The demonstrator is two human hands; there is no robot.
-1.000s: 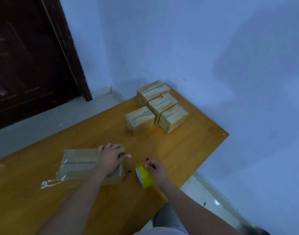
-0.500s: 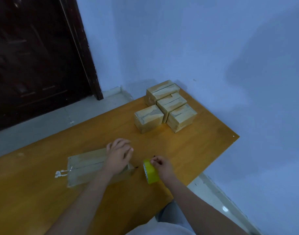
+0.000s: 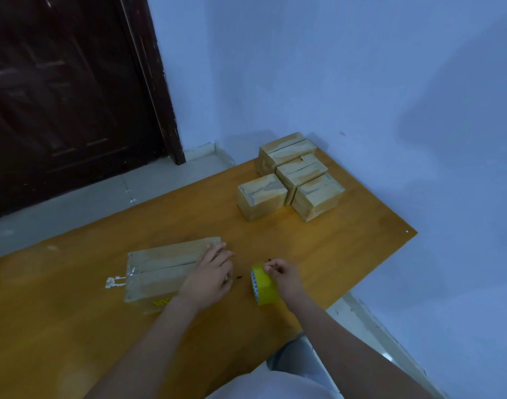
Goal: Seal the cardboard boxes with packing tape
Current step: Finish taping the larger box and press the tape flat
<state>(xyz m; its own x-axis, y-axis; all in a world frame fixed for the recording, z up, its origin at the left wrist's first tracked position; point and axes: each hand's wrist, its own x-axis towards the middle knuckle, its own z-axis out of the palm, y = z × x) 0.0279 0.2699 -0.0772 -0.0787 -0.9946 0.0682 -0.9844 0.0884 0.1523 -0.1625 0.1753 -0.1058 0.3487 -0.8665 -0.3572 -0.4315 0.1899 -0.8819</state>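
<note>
From the head camera: a person at an orange-brown wooden table [image 3: 74, 326] works on a long cardboard box [image 3: 163, 269] lying flat near the table's front edge. The left hand [image 3: 212, 276] lies over the box's right end, fingers extended and pressing down, apparently to keep the flaps shut and the box from sliding while tape is drawn. Just right of the box, the right hand [image 3: 281, 276] grips a yellow tape roll [image 3: 262, 283] standing on edge on the table, fingertips curled at its top rim, seemingly pinching or hunting for the tape's free end; whether a strip runs from roll to box cannot be made out.

The box shows a seam running lengthwise between two closed flaps. Clear, glossy tape wraps its left end, and a crumpled whitish scrap [image 3: 114, 282] trails onto the table just left of it. Yellow lettering marks its near side.

Well beyond the box, at the table's far corner by the blue wall [image 3: 361, 82], four smaller boxes [image 3: 292, 180] sit clustered together, touching.
</note>
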